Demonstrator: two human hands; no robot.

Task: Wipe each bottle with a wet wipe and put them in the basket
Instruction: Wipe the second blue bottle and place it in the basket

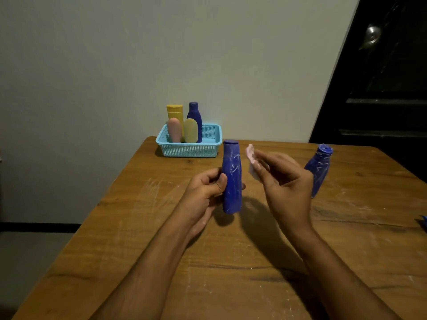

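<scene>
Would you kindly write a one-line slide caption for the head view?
Left hand holds a smeared blue bottle, right hand brings a wet wipe; four bottles in basket.

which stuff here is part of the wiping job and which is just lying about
Job: blue bottle in left hand; wet wipe in right hand; second blue bottle; basket.
Lying about: blue object at table edge; door.

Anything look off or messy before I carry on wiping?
Yes: white smears streak the held blue bottle, the second blue bottle and the table. Nothing spilled or tipped; basket bottles stand upright.
</scene>
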